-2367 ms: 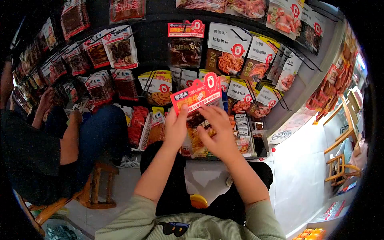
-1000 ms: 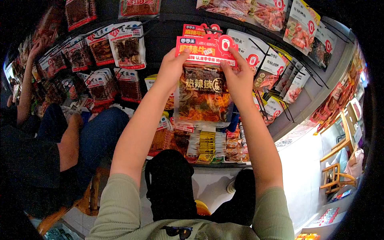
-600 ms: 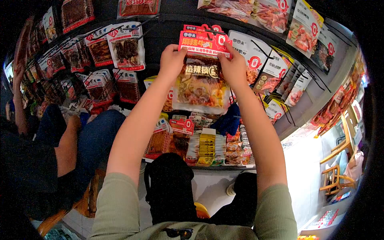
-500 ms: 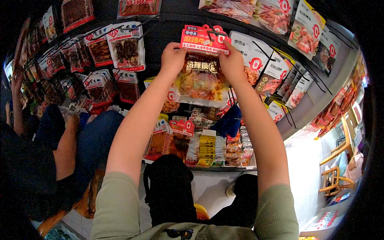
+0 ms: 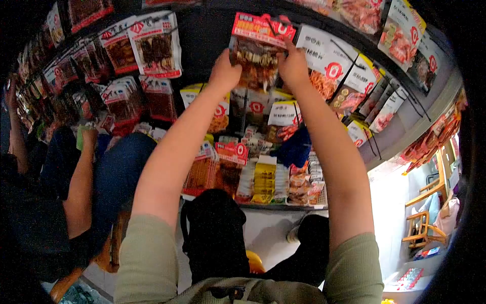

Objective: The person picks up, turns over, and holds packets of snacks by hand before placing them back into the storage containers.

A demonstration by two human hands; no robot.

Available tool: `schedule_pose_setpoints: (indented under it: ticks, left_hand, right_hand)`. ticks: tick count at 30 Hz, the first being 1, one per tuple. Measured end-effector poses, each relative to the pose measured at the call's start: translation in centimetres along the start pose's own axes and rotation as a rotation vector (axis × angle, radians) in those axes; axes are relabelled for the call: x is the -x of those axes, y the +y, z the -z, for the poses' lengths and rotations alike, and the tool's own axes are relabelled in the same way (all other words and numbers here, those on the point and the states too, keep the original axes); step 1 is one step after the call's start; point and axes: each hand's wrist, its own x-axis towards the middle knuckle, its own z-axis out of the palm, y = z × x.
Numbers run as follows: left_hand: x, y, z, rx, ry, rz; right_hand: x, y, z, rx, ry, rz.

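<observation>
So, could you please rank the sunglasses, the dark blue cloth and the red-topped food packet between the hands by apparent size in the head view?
1. Red-topped food packet
2. Dark blue cloth
3. Sunglasses

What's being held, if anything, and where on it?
Bag: right hand seems to hold its right edge, just below the red header; left hand is by the left edge, grip unclear.
</observation>
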Motion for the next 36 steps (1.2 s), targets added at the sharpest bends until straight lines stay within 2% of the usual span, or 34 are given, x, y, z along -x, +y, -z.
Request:
schedule_pose_setpoints:
  ticks: [1,3,5,7,9,10,11,12,13,15,17,18,20,23,25,27,29,32,34,36]
  left_hand:
    - [0.7,0.1,0.3,-0.006,-0.021,0.022]
    - [1.9,0.3,1.3,0.061,0.032,-0.093]
    - [3.6,0.3,2.1,0.141,0.007,-0.157]
    - [6.2,0.7,2.9,0.288,-0.076,-0.231]
    - [9.3,0.9,4.0,0.439,-0.173,-0.263]
    - [11.2,0.9,4.5,0.437,-0.188,-0.249]
    - [13.0,0.9,5.1,0.518,-0.32,-0.149]
    - [14.6,0.9,5.6,0.596,-0.449,-0.053]
    - [16.2,0.7,5.7,0.592,-0.456,-0.043]
    - [19.1,-0.4,5.2,0.733,-0.521,0.218]
    - [21.4,-2.2,3.3,0.763,-0.519,0.252]
    - [22.1,-2.5,2.6,0.795,-0.511,0.283]
    - [22.8,-1.3,1.6,0.786,-0.503,0.343]
    - [23.0,0.7,0.4,0.821,-0.488,0.444]
    - [22.8,0.5,-0.5,0.944,-0.436,0.491]
    - [23.0,-0.8,-1.2,0.989,-0.379,0.516]
    - [22.9,-2.2,-1.7,0.975,-0.135,0.703]
    - [22.2,-3.1,-1.5,1.045,-0.076,0.655]
    - [21.9,-3.8,-1.4,1.08,-0.121,0.65]
    - [21.8,-4.2,-1.7,1.064,-0.087,0.63]
  right_hand:
    - [1.0,-0.1,0.3,0.003,0.009,0.046]
    - [2.3,-0.1,1.8,0.062,0.024,0.088]
    - [3.9,-0.1,3.6,-0.159,-0.089,0.07]
    - [6.8,-0.5,5.6,-0.178,-0.068,0.089]
    - [10.0,-0.2,7.9,-0.365,-0.276,0.018]
    - [11.8,-1.6,9.9,-0.419,-0.407,-0.16]
    - [13.5,-1.4,10.6,-0.475,-0.483,-0.17]
    - [15.4,-1.3,11.2,-0.518,-0.598,-0.277]
    - [17.2,-1.1,11.6,-0.56,-0.714,-0.384]
    - [21.0,0.3,10.5,-0.565,-0.841,-0.422]
    - [24.1,0.8,9.0,-0.585,-0.995,-0.595]
    - [25.5,1.5,7.9,-0.586,-0.995,-0.597]
    - [28.1,2.9,5.1,-0.581,-1.114,-0.771]
    - [31.1,4.5,0.6,-0.654,-1.054,-0.842]
    - [32.4,5.4,-2.9,-0.581,-1.085,-0.806]
    - [34.0,6.2,-6.3,-0.491,-0.94,-0.746]
    - [33.8,5.6,-7.9,-0.442,-0.88,-0.772]
    - [32.8,4.3,-9.9,-0.42,-0.872,-0.801]
    - [33.8,4.8,-12.7,-0.27,-0.801,-0.726]
    - [34.1,5.0,-13.5,-0.25,-0.788,-0.67]
